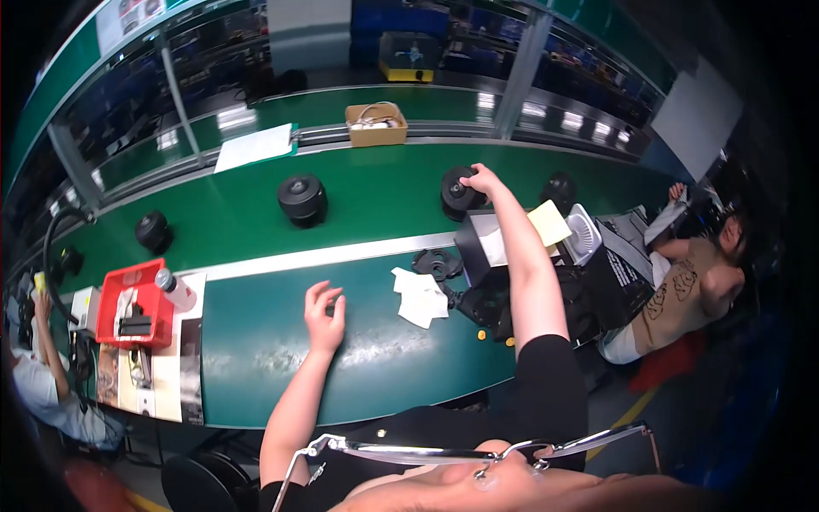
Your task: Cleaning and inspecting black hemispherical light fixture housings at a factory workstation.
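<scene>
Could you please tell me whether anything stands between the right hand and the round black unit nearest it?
Nothing visible does: the right hand appears to touch the round black unit directly. The dark box sits on the unit's near side, not between the two.

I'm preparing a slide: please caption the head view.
The right hand touches a round black unit; the empty left hand is over the green workbench.

The head-worn fisheye camera is facing down and forward, catching the eyeglasses (409,451) at close range and covering the left hand (325,317), right hand (482,180) and green workbench (247,324) farther out.
</scene>
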Motion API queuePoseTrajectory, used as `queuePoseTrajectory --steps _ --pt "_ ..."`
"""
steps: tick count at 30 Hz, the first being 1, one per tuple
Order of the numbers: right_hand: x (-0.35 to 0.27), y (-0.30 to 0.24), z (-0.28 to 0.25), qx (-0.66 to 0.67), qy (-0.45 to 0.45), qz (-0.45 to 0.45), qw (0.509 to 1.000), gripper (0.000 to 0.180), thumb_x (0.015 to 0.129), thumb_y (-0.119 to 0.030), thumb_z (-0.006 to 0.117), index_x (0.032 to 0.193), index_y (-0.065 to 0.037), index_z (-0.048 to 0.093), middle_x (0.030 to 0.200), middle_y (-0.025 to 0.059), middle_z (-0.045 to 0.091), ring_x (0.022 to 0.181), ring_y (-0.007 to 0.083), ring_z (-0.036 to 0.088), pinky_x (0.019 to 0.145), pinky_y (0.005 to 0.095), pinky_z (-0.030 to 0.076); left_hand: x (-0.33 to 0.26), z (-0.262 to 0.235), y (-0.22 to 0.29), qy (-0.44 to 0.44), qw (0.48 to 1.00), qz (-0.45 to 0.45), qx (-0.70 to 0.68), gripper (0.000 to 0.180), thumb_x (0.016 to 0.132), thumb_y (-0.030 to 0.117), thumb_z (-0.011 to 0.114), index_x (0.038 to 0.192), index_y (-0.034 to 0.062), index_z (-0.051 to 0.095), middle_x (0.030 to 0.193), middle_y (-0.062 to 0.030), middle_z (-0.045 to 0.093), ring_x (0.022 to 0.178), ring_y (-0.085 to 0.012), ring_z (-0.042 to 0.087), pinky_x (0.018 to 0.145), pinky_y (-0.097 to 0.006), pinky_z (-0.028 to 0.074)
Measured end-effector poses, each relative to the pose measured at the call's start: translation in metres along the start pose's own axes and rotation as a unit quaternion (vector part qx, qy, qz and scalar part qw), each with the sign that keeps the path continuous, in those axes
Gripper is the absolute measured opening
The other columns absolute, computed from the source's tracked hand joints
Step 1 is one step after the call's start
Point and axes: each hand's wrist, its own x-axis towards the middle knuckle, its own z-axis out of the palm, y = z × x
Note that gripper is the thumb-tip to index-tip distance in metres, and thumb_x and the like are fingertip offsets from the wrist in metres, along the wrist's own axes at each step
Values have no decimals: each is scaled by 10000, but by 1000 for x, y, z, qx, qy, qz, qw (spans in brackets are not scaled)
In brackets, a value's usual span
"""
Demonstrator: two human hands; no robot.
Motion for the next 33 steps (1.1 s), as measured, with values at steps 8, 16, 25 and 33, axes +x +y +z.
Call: queuePoseTrajectory --steps 8,16,25,33 --pt "-161 -119 37 127 -282 -343 887 644 727 -235 725 1303 -154 449 1033 66 541 954 170 525 809 319 458 12 -11 -6 40 984 -39 -167 475 884 199 531 1291 -10 402 1214 -159 496 1129 -243 495 939 -337 391" --pt "-241 -129 137 336 -487 -45 805 454 884 -430 497 1197 -103 525 1014 47 611 868 96 594 554 218 484 19 -36 -2 -2 948 -44 -317 851 846 662 347 1271 -73 404 1251 -162 489 1178 -233 447 1019 -332 300" --pt "-279 -111 138 434 -173 -268 843 182 770 -110 686 906 -6 624 887 84 640 775 125 620 674 247 512 21 -48 6 130 803 -291 -504 746 847 661 331 1245 41 443 1199 -118 524 1077 -223 527 941 -354 415" --pt "-298 -128 119 358 -72 -336 868 159 633 -80 719 726 25 644 884 75 579 737 146 614 636 237 517 13 -56 -17 49 847 -234 -475 833 793 732 317 1320 88 371 1281 -120 463 1152 -254 477 976 -401 393"
